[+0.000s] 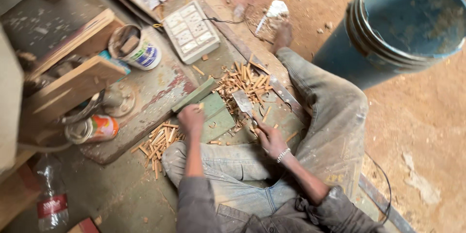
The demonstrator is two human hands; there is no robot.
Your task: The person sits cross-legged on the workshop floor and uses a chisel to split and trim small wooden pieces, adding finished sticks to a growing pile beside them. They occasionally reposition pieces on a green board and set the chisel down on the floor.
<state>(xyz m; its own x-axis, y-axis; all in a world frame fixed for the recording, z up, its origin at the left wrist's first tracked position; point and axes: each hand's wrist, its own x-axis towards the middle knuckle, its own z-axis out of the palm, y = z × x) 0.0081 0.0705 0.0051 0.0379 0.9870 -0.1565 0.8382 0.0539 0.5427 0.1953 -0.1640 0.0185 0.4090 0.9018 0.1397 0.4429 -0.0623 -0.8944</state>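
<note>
while curled on block (213,111), left grip (191,119) knuckles-up

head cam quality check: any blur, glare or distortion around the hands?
Head view: slight motion blur throughout; left hand and right hand soft-edged, blade still readable. Light is flat and diffuse, with no hard shadows or glare; the sandy floor looks bright and a bit washed out. Wide-angle stretch bends the blue bucket at the corner, and the frame is tilted.
</note>
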